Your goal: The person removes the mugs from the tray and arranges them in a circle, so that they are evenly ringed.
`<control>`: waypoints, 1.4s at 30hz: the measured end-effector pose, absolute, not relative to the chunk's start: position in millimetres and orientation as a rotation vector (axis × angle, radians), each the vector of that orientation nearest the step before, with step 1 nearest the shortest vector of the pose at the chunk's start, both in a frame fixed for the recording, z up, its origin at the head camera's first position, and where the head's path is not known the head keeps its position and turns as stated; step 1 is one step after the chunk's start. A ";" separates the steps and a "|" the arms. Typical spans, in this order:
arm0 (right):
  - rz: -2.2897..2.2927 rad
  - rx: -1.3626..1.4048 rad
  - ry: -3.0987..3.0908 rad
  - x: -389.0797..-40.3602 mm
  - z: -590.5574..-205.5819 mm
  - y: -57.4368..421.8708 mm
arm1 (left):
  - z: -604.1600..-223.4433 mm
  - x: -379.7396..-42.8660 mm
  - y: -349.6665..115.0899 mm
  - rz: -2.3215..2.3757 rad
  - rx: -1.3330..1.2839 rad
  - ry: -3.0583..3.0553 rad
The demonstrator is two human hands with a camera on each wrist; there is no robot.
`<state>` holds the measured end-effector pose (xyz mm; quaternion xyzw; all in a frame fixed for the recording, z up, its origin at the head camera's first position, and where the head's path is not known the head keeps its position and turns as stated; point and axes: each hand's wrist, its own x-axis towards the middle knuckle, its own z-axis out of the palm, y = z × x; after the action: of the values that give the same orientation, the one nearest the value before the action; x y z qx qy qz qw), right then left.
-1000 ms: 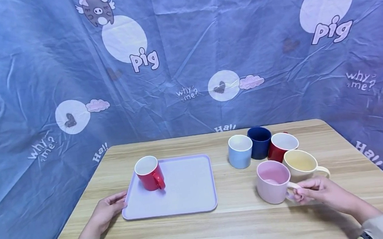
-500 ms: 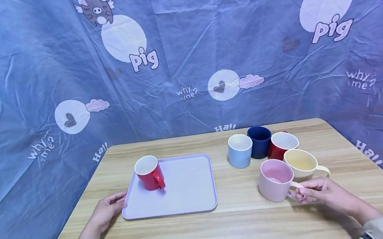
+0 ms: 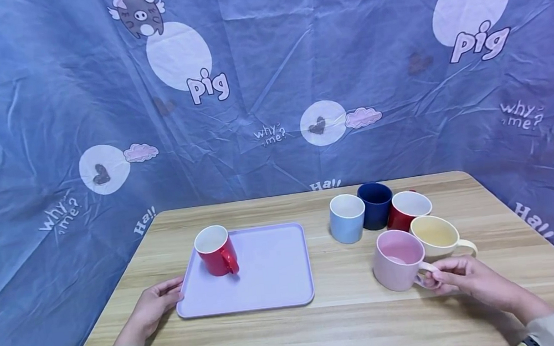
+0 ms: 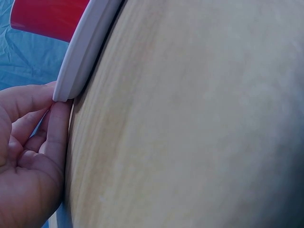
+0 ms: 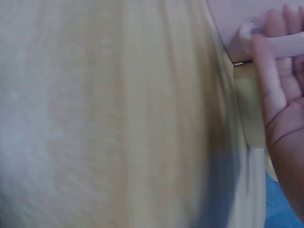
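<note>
My right hand point(image 3: 459, 278) pinches the handle of a pink mug point(image 3: 397, 264), thumb and fingers curled round it. The right wrist view shows the handle point(image 5: 282, 45) between the thumb and fingertips. This mug sits close in front of a pale yellow mug point(image 3: 436, 241) and overlaps it in the head view. Far to the left, my left hand point(image 3: 154, 307) holds the left edge of a lilac tray point(image 3: 269, 302), its rim point(image 4: 76, 71) between thumb and finger in the left wrist view. Upright on the tray's left part is a red mug point(image 3: 214, 254), white inside, handle facing right.
Behind the pink mug stand a light blue mug point(image 3: 347, 222), a dark blue mug point(image 3: 376, 208) and another red mug point(image 3: 407, 210), set close together. All rest on a wood-grain table point(image 3: 283, 337). A blue printed cloth point(image 3: 268, 84) hangs behind it.
The pink mug has shifted slightly right and back, toward the yellow mug, with my right hand still gripping its handle. My left hand, the tray and the red mug on it have stayed put.
</note>
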<state>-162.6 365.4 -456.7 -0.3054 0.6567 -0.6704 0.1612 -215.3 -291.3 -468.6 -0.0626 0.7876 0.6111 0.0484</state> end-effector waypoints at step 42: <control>-1.619 -0.930 1.993 -192.0 -337.4 330.8 | -468.5 -214.7 -290.7 1.850 -0.199 2.420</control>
<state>-192.0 330.8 -337.4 -0.3334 0.7144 -0.5804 0.2038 -214.7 -290.7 -468.5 -0.0650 0.7921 0.6053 0.0444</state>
